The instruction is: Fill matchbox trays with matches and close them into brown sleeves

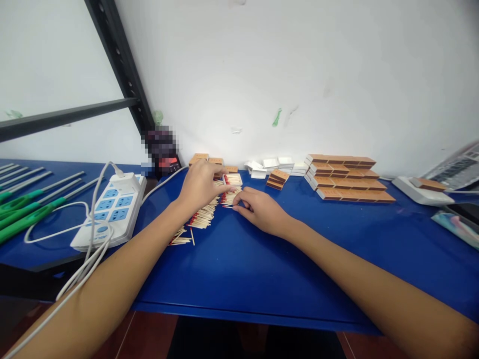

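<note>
My left hand (200, 184) is closed around a small white matchbox tray (232, 179), thumb and fingers at its left side. Red-tipped matches lie in the tray. Just in front of the tray, my right hand (264, 210) pinches at the edge of the loose matches (204, 214), with a match (227, 206) at its fingertips. The loose matches spread across the blue table under and beside my left hand, which hides part of them. Brown matchboxes (216, 161) stand behind that hand.
Stacked brown matchboxes (350, 179) stand right of centre, near white trays (279, 163) and a few loose matchbox covers (277, 178). At left are a white power strip (116, 209) with cables and green-handled screwdrivers (30, 219). A white device (421, 192) carries another matchbox.
</note>
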`<state>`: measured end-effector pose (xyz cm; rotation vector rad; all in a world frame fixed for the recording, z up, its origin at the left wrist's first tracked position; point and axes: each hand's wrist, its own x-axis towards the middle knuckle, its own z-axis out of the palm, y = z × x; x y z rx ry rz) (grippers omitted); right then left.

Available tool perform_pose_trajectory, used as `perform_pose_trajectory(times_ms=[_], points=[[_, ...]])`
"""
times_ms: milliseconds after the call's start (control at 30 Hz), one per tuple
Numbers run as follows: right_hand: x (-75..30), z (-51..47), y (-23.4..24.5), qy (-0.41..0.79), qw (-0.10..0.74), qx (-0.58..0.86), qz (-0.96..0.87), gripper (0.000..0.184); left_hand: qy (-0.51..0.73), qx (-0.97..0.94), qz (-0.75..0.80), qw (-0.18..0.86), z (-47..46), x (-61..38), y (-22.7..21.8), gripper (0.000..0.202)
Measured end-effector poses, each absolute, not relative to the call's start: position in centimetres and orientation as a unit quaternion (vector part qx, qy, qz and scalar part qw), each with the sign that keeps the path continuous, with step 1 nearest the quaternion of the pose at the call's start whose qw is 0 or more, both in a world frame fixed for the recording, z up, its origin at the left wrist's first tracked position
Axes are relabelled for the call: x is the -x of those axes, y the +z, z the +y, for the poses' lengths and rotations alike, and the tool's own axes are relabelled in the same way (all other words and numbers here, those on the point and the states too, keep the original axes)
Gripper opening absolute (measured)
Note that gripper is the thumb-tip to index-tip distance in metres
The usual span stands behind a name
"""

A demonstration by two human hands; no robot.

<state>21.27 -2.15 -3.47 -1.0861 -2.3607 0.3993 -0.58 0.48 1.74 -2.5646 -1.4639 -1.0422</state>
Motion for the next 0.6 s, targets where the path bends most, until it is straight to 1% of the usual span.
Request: perform_pose_trajectory(times_ms=[600], points=[[-21.2, -2.41, -2.92, 0.147, 0.242, 0.416, -0.864, 0.005, -0.324, 0.821, -0.469, 0.012, 0.47, 0.56, 1.77, 0.027]])
